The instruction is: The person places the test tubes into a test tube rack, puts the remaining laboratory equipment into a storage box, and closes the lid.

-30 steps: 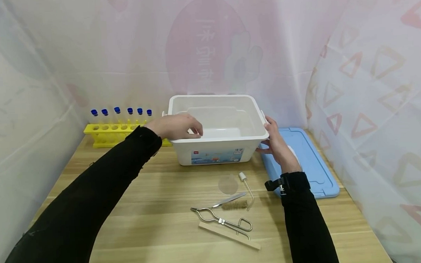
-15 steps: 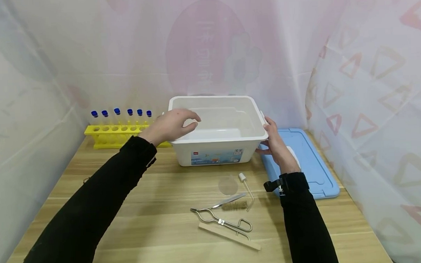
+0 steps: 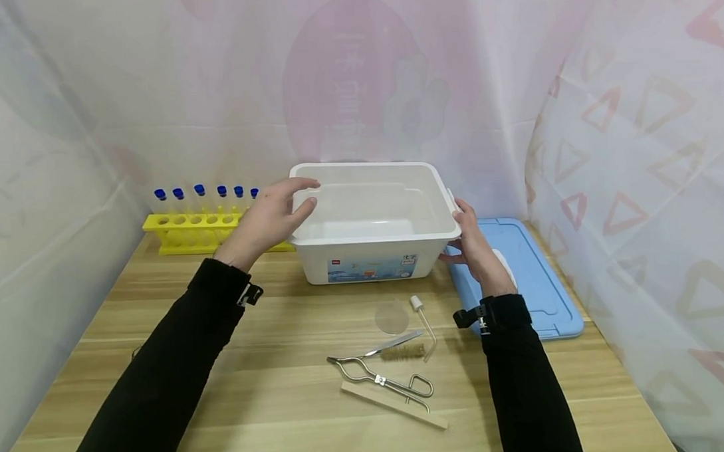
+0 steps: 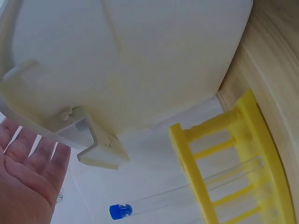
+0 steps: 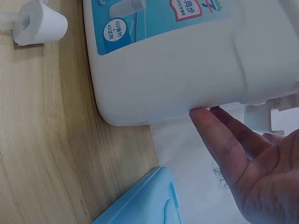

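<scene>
A white plastic storage box (image 3: 369, 257) with a blue label stands upright at the back of the table. My left hand (image 3: 267, 219) is at its left rim, fingers extended and thumb apart. In the left wrist view, the fingers (image 4: 39, 156) reach past the rim near a white side latch (image 4: 100, 149); contact is unclear. My right hand (image 3: 481, 252) is at the box's right side. In the right wrist view, its fairly straight fingers (image 5: 219, 140) touch the outer wall, close to another latch (image 5: 259, 119).
Left of the box stands a yellow test tube rack (image 3: 195, 235) with several blue-capped tubes. A blue lid (image 3: 531, 273) lies at right. In front lie crucible tongs (image 3: 381, 379), a wooden strip (image 3: 395, 406), a brush (image 3: 404, 352), a clear disc (image 3: 392, 318) and a stoppered bent tube (image 3: 427, 327).
My left hand has moved left and back from the box's front rim to its left rim, its fingers spreading from a curl. My right hand and the box stay about where they were.
</scene>
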`<state>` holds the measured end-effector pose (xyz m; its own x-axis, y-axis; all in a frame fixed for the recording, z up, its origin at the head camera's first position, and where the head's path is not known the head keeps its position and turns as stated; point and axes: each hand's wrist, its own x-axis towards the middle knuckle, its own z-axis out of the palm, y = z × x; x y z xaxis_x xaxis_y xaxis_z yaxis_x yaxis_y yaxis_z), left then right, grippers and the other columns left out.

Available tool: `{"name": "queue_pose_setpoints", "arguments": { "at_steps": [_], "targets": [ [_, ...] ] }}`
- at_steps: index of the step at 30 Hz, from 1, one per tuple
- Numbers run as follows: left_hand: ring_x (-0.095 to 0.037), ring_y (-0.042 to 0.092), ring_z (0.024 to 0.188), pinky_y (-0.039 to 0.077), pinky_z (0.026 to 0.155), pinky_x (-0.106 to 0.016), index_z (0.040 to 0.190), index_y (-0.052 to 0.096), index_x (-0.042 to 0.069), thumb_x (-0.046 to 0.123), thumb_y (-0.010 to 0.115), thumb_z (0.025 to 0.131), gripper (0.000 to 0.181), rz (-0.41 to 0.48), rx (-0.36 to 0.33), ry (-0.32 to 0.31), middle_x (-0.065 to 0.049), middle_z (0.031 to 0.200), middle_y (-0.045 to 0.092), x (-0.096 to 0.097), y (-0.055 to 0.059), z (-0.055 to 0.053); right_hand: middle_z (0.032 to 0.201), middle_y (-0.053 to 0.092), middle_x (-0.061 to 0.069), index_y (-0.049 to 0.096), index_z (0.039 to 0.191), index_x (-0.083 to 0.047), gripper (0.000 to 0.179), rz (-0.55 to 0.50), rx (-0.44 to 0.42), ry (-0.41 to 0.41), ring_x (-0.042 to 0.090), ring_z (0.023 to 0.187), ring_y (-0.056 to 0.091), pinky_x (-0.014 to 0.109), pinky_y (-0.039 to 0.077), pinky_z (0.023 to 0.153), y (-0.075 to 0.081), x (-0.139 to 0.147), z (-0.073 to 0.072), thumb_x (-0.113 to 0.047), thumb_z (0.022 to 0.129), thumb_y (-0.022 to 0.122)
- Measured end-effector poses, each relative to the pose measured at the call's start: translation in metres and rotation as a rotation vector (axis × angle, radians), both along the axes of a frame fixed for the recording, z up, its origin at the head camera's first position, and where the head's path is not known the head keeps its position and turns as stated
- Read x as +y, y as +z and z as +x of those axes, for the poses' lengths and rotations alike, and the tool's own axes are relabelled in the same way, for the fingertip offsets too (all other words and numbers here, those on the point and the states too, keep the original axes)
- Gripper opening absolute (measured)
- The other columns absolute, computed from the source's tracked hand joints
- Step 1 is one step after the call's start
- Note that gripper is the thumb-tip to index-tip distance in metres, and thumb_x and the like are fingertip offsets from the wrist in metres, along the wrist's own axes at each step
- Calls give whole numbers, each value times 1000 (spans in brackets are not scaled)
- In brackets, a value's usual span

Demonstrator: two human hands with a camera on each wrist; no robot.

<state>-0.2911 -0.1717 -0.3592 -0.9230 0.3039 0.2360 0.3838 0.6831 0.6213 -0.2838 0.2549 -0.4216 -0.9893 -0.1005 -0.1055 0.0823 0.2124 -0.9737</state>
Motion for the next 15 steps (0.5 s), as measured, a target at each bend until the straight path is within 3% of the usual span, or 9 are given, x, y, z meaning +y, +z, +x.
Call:
{"name": "queue_pose_setpoints", "arguments": {
  "at_steps": [6, 15],
  "targets": [
    [-41, 42, 176, 39, 142, -71, 175, 56, 22, 48, 57, 123, 58, 125, -55, 117, -13, 187, 48, -4, -8, 13, 186, 36, 20, 4, 187, -47, 83, 6, -4, -3, 54, 161, 57, 82, 50, 128, 1, 1, 1, -69, 118, 44],
    [-45, 39, 176, 40, 138, -79, 179, 47, 17, 45, 58, 122, 65, 279, -94, 248, -16, 190, 39, -2, -23, 26, 188, 34, 20, 4, 187, -48, 81, 8, 4, -3, 55, 162, 56, 83, 50, 129, 1, 2, 2, -68, 120, 43]
  ]
}}
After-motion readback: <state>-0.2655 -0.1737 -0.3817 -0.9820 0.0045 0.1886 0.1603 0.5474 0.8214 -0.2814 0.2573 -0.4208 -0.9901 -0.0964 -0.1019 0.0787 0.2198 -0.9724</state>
